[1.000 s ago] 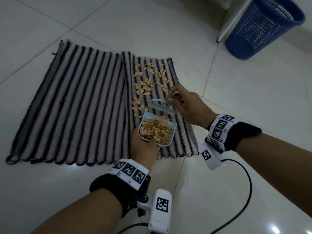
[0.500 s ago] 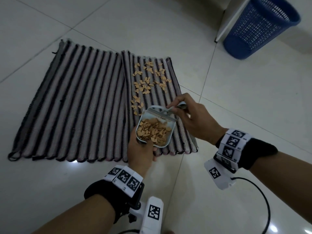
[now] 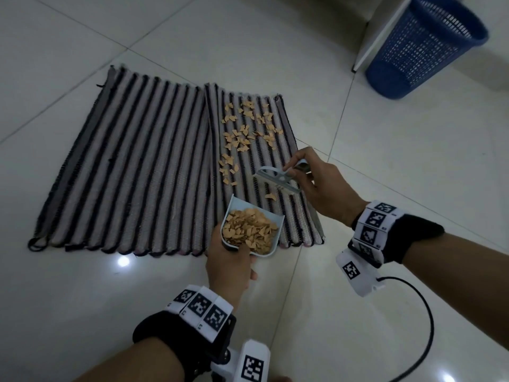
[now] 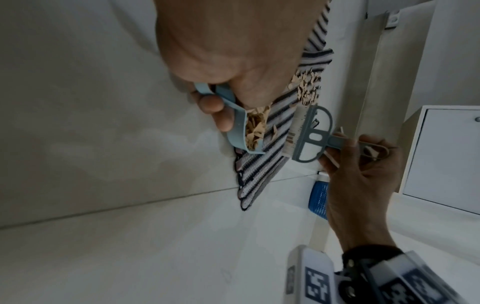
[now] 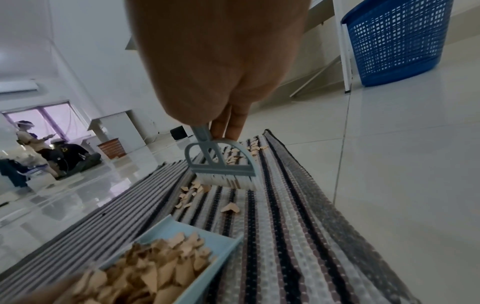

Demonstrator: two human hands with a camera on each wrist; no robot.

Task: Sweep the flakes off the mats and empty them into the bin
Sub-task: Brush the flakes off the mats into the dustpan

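Observation:
Two striped mats (image 3: pixel 132 166) lie side by side on the tiled floor. Tan flakes (image 3: pixel 242 133) are scattered over the right mat (image 3: pixel 275 166). My left hand (image 3: pixel 228 266) grips the handle of a pale blue dustpan (image 3: pixel 272 250) heaped with flakes, its mouth on the mat's near part. My right hand (image 3: pixel 322 186) holds a small blue brush (image 3: pixel 278 179) by its handle, bristles down on the mat beyond the pan. One loose flake (image 3: pixel 271 196) lies between brush and pan. The blue bin (image 3: pixel 421 48) stands at the far right.
A white cabinet edge (image 3: pixel 377 34) stands just left of the bin. A black cable (image 3: pixel 421 326) trails from my right wrist across the floor. In the right wrist view, people (image 5: pixel 39 148) and a brown basket (image 5: pixel 111 148) are far across the room.
The brush has lifted off the dustpan's mouth and moved away onto the mat beyond it. The dustpan has stayed on the mat's near part with its load.

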